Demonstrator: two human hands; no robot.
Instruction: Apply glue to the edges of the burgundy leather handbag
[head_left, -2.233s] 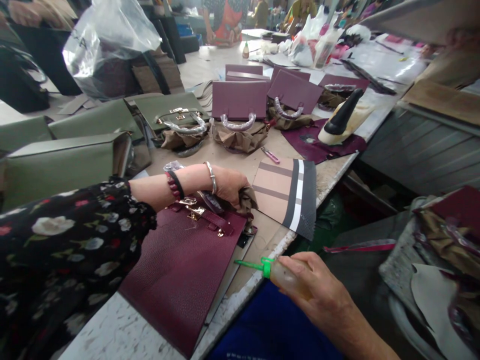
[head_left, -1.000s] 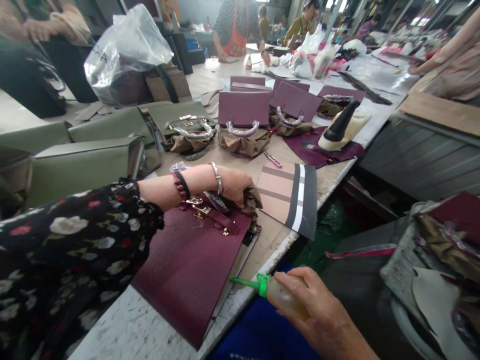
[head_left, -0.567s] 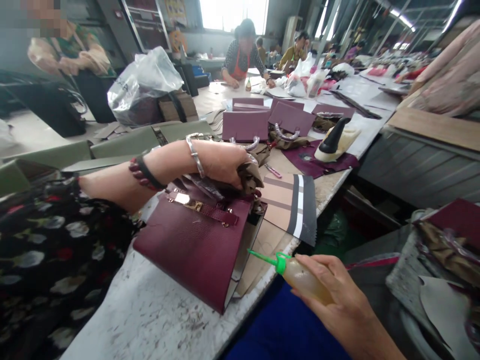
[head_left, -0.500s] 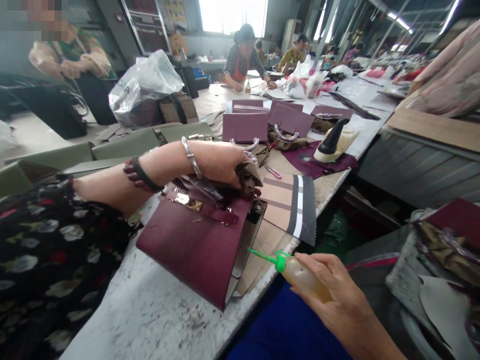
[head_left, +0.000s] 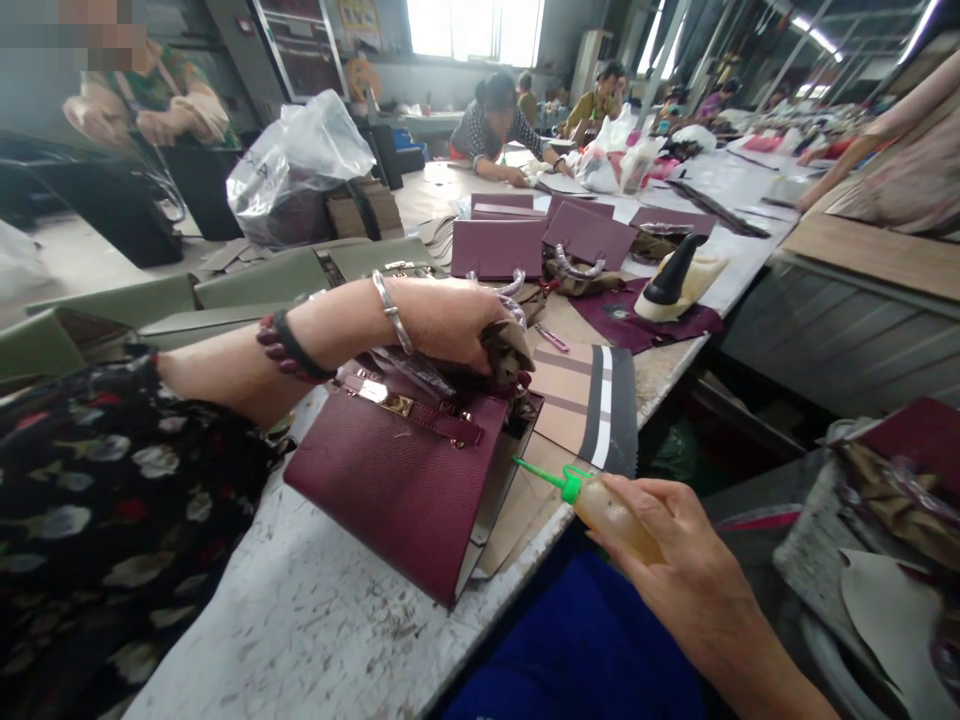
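Left hand [head_left: 457, 325]: fingertips out of sight in crumpled brown material [head_left: 510, 355]. Left forearm [head_left: 341, 325] covers part of the olive bags [head_left: 157, 300]. Floral sleeve [head_left: 127, 510] runs off left edge. Right hand [head_left: 675, 545] hides squeeze bottle [head_left: 606, 512] base; can't tell if green nozzle [head_left: 541, 472] touches burgundy handbag [head_left: 397, 480]. Far workers [head_left: 598, 104] blurred, small.

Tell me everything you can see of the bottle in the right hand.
The bottle looks like translucent plastic, with amber contents showing through. Its green cap carries a long, tapering green nozzle and a small green loop. It is tilted, nozzle pointing up and left in the picture, toward the open side of the burgundy bag; whether the tip touches is unclear. The right hand has its grip around the body, hiding the base.
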